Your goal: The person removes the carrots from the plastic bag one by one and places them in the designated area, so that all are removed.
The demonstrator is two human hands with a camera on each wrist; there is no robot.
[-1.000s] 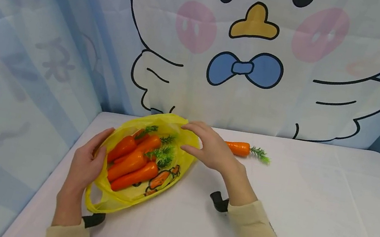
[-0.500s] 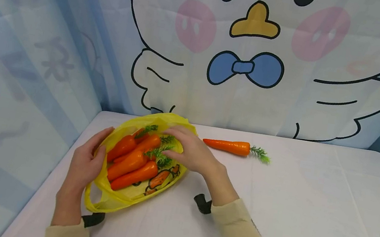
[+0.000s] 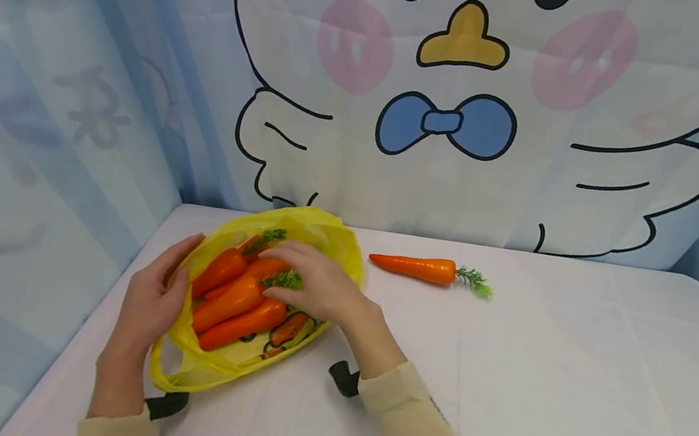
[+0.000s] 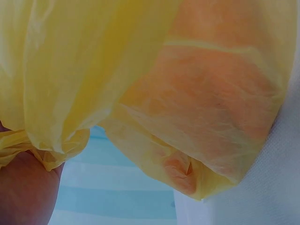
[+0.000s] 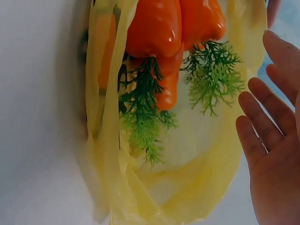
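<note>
A yellow bag [image 3: 354,252] gapes, gripped by the left hand's [image 3: 149,304] fingers; the right hand [image 3: 324,288] hangs over it, fingers spread, empty; carrots [image 3: 235,307] inside (a lone carrot [image 3: 416,267] lies right of it) might spill if that grip slips

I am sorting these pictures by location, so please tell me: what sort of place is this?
Perhaps a staged indoor booth: a white table, a cartoon curtain close behind it, and a blue curtain along its left side.

It looks like a curtained booth: a cartoon-printed cloth [image 3: 464,198] hangs behind the white-covered table [image 3: 572,379], and pale blue cloth [image 3: 34,196] hangs along the table's left and right sides.
</note>
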